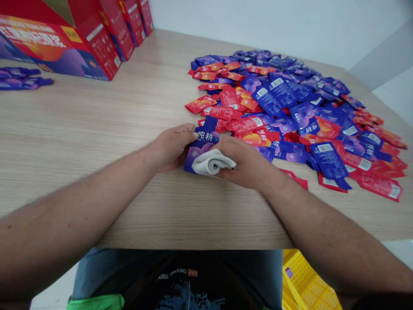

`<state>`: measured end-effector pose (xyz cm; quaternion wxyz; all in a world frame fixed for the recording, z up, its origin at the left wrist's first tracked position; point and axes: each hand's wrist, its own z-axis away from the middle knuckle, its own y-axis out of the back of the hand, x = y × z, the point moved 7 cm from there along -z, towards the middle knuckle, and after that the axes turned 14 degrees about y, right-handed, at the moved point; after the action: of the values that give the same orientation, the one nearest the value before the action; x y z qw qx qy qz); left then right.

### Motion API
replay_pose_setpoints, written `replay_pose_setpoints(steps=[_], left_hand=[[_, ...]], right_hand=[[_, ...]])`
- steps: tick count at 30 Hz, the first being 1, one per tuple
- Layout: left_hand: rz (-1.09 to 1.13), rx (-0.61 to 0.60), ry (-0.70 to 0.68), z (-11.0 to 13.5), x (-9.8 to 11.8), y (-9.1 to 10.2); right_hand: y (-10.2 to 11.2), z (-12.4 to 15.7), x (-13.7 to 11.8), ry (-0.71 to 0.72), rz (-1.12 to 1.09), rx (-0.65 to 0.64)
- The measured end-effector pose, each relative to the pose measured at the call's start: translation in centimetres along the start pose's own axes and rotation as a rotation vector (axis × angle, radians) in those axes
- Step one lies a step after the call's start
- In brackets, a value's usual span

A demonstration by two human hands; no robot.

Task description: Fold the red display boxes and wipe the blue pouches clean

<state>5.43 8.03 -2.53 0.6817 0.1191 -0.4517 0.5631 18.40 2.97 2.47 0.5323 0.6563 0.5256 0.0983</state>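
Note:
A purple pouch (191, 156) with white lettering and a narrow top is held just over the table, near the front middle. My left hand (176, 147) pinches its left edge between thumb and fingers. My right hand (243, 160) is closed around a rolled white cloth (211, 162), which lies against the pouch's lower front and hides part of it. Just beyond my right hand spreads a big heap of purple and red pouches (277, 97), several with barcodes facing up.
Red and blue printed cartons (97, 56) stand in a row at the back left, the nearest with its top open. A few purple pouches (24, 79) lie stacked before it. A yellow plastic basket (306, 277) sits below the table (129, 103) at the front right. A white wall is behind.

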Motion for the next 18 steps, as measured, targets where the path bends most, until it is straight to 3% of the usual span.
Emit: replay_pose_setpoints(steps=[4, 8, 13, 18], left_hand=[[0.017, -0.036, -0.027, 0.0, 0.2, -0.1], [0.007, -0.049, -0.016, 0.1, 0.2, -0.2], [0.055, -0.023, -0.033, -0.1, 0.4, 0.0], [0.041, -0.015, -0.039, -0.2, 0.4, 0.1]], right_hand=[[1.2, 0.4, 1.0, -0.142, 0.126, 0.162], [-0.2, 0.0, -0.1, 0.033, 0.007, -0.004], [1.2, 0.5, 1.1, -0.137, 0.087, 0.16], [-0.1, 0.1, 0.2, 0.024, -0.041, 0.024]])
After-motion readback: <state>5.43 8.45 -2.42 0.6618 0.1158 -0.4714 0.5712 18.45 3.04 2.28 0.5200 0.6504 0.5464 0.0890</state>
